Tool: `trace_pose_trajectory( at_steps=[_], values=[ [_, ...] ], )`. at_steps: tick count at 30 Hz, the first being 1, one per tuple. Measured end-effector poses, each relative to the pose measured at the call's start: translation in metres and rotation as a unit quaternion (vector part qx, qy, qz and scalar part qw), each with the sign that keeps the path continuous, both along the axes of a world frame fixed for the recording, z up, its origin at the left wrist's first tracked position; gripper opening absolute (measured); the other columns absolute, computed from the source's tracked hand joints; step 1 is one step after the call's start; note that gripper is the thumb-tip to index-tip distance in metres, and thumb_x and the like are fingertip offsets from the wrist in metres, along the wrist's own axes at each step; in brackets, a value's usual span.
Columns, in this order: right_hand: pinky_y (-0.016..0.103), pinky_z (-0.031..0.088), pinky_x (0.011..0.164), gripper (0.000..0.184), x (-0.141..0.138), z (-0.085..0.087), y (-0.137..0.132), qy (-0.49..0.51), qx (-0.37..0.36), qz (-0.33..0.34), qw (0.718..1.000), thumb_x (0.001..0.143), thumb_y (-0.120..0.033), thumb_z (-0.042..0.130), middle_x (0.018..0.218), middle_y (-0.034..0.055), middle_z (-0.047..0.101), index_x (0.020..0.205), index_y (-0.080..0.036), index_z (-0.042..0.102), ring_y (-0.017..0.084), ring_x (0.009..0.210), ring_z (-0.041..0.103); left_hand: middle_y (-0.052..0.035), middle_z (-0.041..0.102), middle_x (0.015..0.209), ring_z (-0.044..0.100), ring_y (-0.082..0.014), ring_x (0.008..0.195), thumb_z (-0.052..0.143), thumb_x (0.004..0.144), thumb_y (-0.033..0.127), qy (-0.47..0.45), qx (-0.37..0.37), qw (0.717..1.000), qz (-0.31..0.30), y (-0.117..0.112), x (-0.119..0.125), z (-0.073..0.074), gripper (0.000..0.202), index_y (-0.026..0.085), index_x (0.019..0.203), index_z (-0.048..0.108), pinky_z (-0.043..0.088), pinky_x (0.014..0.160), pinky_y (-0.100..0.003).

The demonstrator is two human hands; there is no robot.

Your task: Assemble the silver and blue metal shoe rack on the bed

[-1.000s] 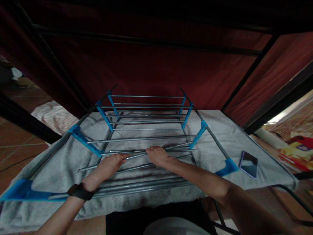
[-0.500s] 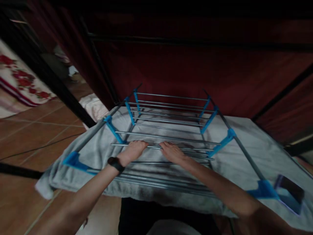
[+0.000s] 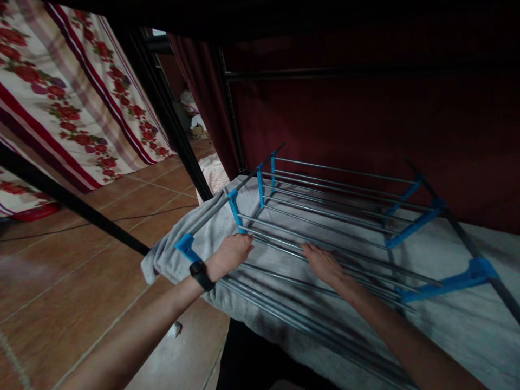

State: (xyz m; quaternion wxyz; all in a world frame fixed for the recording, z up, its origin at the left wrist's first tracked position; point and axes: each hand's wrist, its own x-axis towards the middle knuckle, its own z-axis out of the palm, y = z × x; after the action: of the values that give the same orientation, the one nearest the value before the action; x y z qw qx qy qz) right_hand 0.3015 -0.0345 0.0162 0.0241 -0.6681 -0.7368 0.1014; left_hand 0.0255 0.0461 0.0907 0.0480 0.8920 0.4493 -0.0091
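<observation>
A rack of grey metal rods (image 3: 309, 219) and blue plastic brackets (image 3: 235, 211) lies in front of me. My left hand (image 3: 232, 252), with a dark band on its wrist, is closed around a metal rod (image 3: 280, 247) close to a left-side bracket. The rod's left end is hidden by the fingers. Further right along the same rod is my right hand (image 3: 323, 264), its fingers curled over it. Past that hand, several rods run toward a blue bracket (image 3: 442, 287) on the right.
The rack rests on a grey blanket (image 3: 459, 330) over a bed. Black frame bars (image 3: 170, 114) stand at left, with a dark red curtain (image 3: 345, 119) behind. A flowered cloth (image 3: 81, 103) hangs over the tiled floor (image 3: 101, 260), where a cable (image 3: 122, 218) runs.
My view has turned left. My left hand has slid left along the rod to the left bracket, so my hands are further apart. The phone at right has gone out of view.
</observation>
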Motion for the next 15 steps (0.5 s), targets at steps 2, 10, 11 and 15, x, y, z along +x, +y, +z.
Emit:
trace_pose_trajectory(
  at_steps=[2, 10, 11, 15],
  values=[
    [0.031, 0.042, 0.082, 0.028, 0.0, -0.002, 0.0, -0.001, -0.004, 0.001, 1.0, 0.103, -0.015, 0.03, 0.118, 0.0093, 0.063, 0.116, -0.019, 0.055, 0.023, 0.104, 0.062, -0.012, 0.074, 0.103, 0.07, -0.0256, 0.092, 0.049, 0.097, 0.027, -0.088, -0.02, 0.996, -0.003, -0.014, -0.023, 0.02, 0.028, 0.017, 0.111, 0.07, 0.053, 0.081, -0.034],
    [0.031, 0.042, 0.083, 0.032, 0.003, -0.009, 0.002, -0.024, -0.016, 0.004, 1.0, 0.101, -0.011, 0.028, 0.119, 0.0104, 0.062, 0.117, -0.019, 0.054, 0.023, 0.105, 0.061, -0.0007, 0.063, 0.076, 0.058, -0.0128, 0.068, 0.063, 0.088, 0.037, -0.689, 0.179, 0.668, 0.216, -0.029, -0.126, 0.011, 0.02, 0.018, 0.092, 0.069, 0.048, 0.067, -0.023],
    [0.031, 0.042, 0.083, 0.033, 0.004, -0.009, 0.001, -0.023, -0.016, 0.003, 1.0, 0.101, -0.012, 0.027, 0.12, 0.0101, 0.062, 0.117, -0.019, 0.054, 0.023, 0.105, 0.061, -0.0001, 0.062, 0.075, 0.057, -0.0122, 0.068, 0.065, 0.085, 0.037, -0.745, 0.143, 0.611, 0.227, -0.015, -0.135, -0.003, 0.02, 0.017, 0.092, 0.067, 0.048, 0.068, -0.023],
    [0.032, 0.043, 0.085, 0.031, 0.004, -0.007, 0.0, 0.001, -0.009, 0.003, 1.0, 0.101, -0.014, 0.028, 0.119, 0.0093, 0.063, 0.117, -0.019, 0.055, 0.023, 0.107, 0.061, -0.0049, 0.067, 0.088, 0.063, -0.0185, 0.086, 0.073, 0.075, 0.036, -0.734, -0.011, 0.634, 0.243, 0.041, -0.138, -0.048, 0.035, 0.016, 0.102, 0.066, 0.05, 0.079, -0.029]
  ],
)
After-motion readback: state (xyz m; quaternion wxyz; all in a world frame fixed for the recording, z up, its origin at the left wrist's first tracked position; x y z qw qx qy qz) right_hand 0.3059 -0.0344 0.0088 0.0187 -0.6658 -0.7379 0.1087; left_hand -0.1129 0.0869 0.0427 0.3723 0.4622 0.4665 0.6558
